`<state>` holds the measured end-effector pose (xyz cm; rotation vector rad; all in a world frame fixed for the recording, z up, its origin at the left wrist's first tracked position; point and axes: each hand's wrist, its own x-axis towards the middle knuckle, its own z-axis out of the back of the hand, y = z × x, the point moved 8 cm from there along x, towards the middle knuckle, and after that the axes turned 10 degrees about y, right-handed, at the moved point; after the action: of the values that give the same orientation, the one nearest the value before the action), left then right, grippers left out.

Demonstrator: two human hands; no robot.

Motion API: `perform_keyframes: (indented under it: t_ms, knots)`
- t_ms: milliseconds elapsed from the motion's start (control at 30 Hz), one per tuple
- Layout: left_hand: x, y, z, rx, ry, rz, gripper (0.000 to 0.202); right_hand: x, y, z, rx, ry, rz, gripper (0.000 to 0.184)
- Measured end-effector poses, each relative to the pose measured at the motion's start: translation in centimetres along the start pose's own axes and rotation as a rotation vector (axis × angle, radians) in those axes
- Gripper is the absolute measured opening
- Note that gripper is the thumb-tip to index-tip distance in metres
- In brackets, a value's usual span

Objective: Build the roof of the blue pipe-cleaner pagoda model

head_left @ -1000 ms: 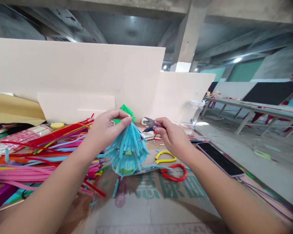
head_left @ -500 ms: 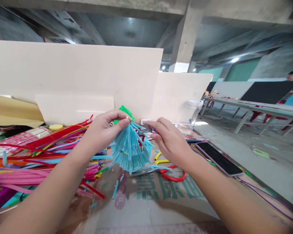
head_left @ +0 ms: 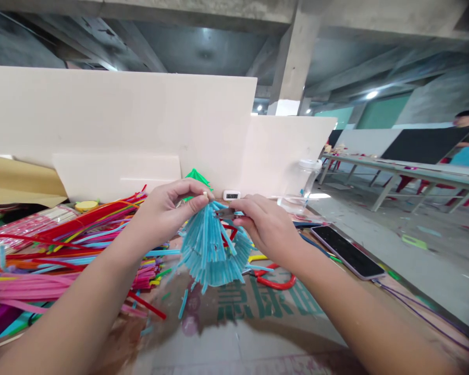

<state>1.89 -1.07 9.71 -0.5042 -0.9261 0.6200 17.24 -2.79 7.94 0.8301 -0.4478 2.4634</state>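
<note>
A tiered, cone-shaped light-blue pipe-cleaner tree hangs upright above the table in front of me. My left hand pinches its top, where a pale stick end pokes out between thumb and fingertip. To the right of the tree, my right hand is closed around a small grey metal tool. The tool's tip reaches the upper strands; most of it is hidden by my fingers. Behind my left hand stands a green tree-like piece, partly covered.
Bundles of coloured pipe cleaners lie at left. Red-handled scissors rest below my right hand. A phone, a clear jar and a small white display stand around. White boards close off the back; a person is far right.
My right hand has come slightly lower, and the metal tool's tip is now in among the upper blue strands. The tree has turned or tilted a little; my left hand keeps its pinch.
</note>
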Motion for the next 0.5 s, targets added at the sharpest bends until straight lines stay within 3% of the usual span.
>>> perform_keyframes:
  t_ms: [233, 500]
  knots:
    - [-0.01, -0.10, -0.52, -0.034, 0.035, 0.024, 0.016, -0.08, 0.18, -0.05, -0.013, 0.006, 0.044, 0.026]
    - [0.07, 0.07, -1.01, -0.055, 0.065, 0.042, 0.014, -0.42, 0.76, 0.01, -0.180, -0.022, 0.121, 0.027]
